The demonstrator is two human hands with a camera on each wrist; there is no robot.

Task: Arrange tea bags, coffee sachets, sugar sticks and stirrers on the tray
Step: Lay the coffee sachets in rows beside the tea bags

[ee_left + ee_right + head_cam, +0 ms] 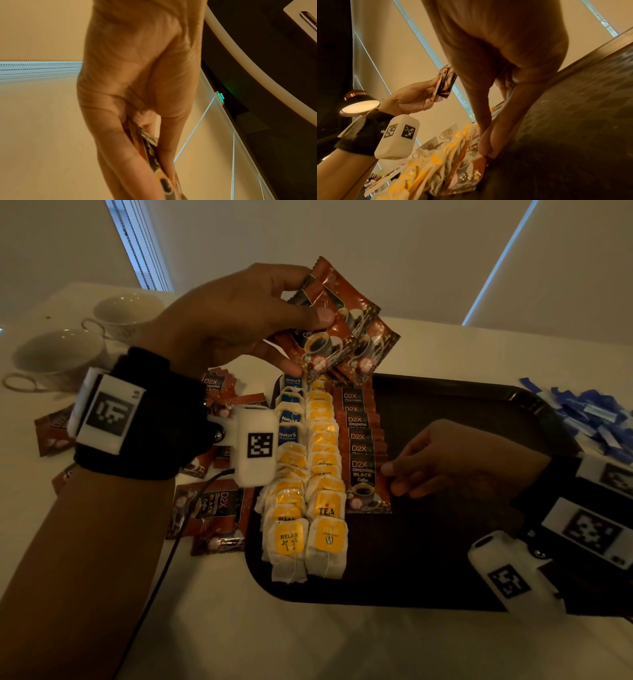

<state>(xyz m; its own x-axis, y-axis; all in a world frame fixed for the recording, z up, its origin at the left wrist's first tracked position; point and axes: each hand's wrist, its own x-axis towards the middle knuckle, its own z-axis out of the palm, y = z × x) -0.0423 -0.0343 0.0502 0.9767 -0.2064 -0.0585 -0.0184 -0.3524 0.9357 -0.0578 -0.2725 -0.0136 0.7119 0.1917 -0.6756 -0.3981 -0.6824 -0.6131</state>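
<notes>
left hand: clamps a fan of coffee sachets.
right hand: pinches the front sachet edge.
handling: light, slick foil; hold by edges.

Two teacups, one tray, two rows of tea bags, one row of coffee sachets.

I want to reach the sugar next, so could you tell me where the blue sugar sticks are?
In the head view the blue sugar sticks lie in a loose heap on the white table, just past the far right corner of the dark tray.
</notes>
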